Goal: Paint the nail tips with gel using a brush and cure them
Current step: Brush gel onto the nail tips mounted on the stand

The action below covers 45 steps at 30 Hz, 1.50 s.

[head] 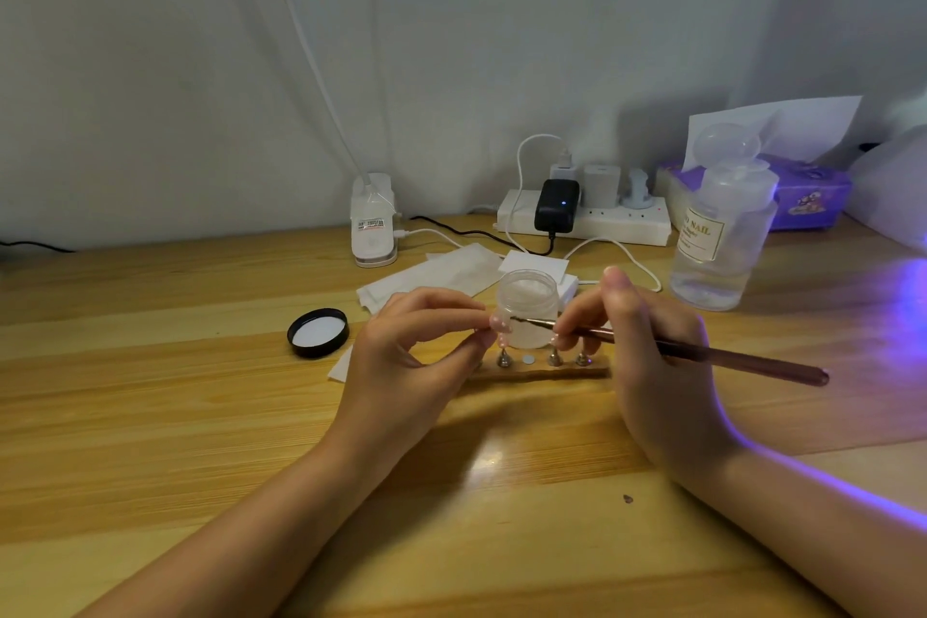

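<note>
While my left hand point(416, 346) pinches a small pink nail tip point(500, 325) between thumb and fingertips, my right hand point(647, 341) grips the brush point(677, 347) close to its bristle end, fingers curled round the thin handle. Both hands are close together above the wooden table point(200, 417), just in front of the open gel jar point(529, 309), whose black lid point(318, 332) lies off to my left.

What matters for the next stroke is the line of the brush. Its long axis runs nearly level, from the far end of the handle out on my right, across to the fine point on my left, and that point meets or nearly meets the nail tip; I cannot tell whether it is actually touching. The nail tip therefore lies directly off the brush's end, toward my left hand, which is the nearer one and steadies it. I judge the stroke should travel along that same line, with the left hand keeping the tip still.

Below my fingers sits the wooden stand point(542, 370) with its small metal holders point(554, 358). Purple light spills in from my right, which I take to be the curing lamp, mostly out of view.
</note>
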Motion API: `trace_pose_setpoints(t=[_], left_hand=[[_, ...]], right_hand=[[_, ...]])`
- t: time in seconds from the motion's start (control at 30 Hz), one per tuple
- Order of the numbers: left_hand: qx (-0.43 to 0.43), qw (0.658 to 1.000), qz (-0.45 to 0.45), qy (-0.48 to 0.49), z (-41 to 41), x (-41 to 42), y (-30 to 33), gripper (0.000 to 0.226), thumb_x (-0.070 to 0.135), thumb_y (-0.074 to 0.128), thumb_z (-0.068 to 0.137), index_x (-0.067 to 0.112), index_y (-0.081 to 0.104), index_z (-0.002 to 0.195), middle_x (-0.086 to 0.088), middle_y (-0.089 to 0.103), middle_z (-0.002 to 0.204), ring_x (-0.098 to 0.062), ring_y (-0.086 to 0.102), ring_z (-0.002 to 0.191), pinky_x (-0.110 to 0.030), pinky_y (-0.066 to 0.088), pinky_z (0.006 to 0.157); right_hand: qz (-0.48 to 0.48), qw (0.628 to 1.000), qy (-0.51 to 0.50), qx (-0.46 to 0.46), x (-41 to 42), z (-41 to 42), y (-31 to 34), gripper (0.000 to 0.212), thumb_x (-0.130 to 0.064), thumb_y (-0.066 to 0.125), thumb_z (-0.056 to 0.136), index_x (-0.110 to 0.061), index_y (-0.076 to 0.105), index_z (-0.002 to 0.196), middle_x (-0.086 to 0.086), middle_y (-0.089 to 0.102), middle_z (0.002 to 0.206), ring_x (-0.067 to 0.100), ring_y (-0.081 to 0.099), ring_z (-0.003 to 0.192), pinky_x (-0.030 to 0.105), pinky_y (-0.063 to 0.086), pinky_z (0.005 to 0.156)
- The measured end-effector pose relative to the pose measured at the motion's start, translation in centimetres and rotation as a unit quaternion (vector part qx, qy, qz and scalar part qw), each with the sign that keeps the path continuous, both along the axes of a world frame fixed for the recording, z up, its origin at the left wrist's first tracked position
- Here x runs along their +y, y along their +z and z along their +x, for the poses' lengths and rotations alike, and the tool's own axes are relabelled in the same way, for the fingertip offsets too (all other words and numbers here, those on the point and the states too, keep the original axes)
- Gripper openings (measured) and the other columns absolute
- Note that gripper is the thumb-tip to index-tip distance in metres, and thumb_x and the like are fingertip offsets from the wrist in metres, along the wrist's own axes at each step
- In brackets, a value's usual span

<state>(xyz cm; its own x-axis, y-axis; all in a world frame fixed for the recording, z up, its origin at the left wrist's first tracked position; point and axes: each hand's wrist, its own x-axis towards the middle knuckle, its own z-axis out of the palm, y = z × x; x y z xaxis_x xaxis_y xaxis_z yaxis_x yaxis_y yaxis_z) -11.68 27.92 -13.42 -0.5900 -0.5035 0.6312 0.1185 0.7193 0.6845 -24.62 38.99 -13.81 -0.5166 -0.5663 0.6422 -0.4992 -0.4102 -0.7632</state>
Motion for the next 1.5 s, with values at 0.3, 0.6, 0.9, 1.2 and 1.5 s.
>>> trace_pose_setpoints(t=[0.3, 0.6, 0.9, 1.2, 1.5], left_hand=[[-0.003, 0.999, 0.047, -0.002, -0.07, -0.06, 0.02, 0.005, 0.018, 0.07, 0.073, 0.021, 0.07, 0.077, 0.013, 0.068, 0.076, -0.002, 0.062, 0.079, -0.013, 0.044, 0.077], [-0.001, 1.0, 0.027, 0.009, -0.2, -0.36, -0.15, 0.013, 0.003, 0.074, 0.072, 0.014, 0.073, 0.079, 0.003, 0.067, 0.077, -0.01, 0.061, 0.076, -0.018, 0.044, 0.072], [-0.004, 1.0, 0.015, 0.021, -0.21, -0.42, -0.14, 0.016, 0.006, 0.074, 0.072, 0.02, 0.072, 0.08, 0.007, 0.065, 0.077, -0.007, 0.059, 0.077, -0.014, 0.042, 0.072], [-0.009, 0.999, 0.021, 0.025, -0.11, -0.29, 0.01, 0.017, 0.006, 0.074, 0.072, 0.02, 0.071, 0.081, 0.006, 0.065, 0.078, -0.007, 0.058, 0.078, -0.016, 0.044, 0.073], [-0.012, 0.999, 0.018, 0.03, -0.15, -0.16, 0.1, 0.016, 0.008, 0.073, 0.073, 0.022, 0.07, 0.079, 0.011, 0.065, 0.077, -0.007, 0.058, 0.078, -0.02, 0.044, 0.074]], right_hand=[[-0.023, 0.995, -0.039, 0.09, -0.06, 0.13, 0.14, 0.034, -0.027, 0.031, 0.092, -0.022, 0.058, 0.071, -0.005, 0.059, 0.069, 0.006, 0.056, 0.069, 0.022, 0.044, 0.065], [-0.027, 0.983, -0.049, 0.175, 0.15, 0.56, -0.21, 0.048, -0.023, 0.034, 0.091, -0.011, 0.061, 0.055, -0.005, 0.058, 0.055, 0.0, 0.051, 0.062, 0.026, 0.039, 0.071], [-0.006, 0.985, -0.037, 0.167, -0.13, 0.44, -0.07, 0.042, -0.026, 0.033, 0.091, -0.015, 0.061, 0.062, -0.011, 0.058, 0.063, 0.003, 0.054, 0.065, 0.036, 0.043, 0.066], [0.01, 0.983, -0.037, 0.178, -0.28, 0.34, 0.0, 0.036, -0.029, 0.035, 0.09, -0.021, 0.061, 0.067, -0.021, 0.054, 0.067, -0.002, 0.055, 0.069, 0.034, 0.043, 0.067], [0.019, 0.988, -0.023, 0.151, -0.27, 0.46, 0.15, 0.034, -0.047, 0.031, 0.093, -0.035, 0.055, 0.073, -0.024, 0.053, 0.065, -0.002, 0.053, 0.068, 0.025, 0.038, 0.064]])
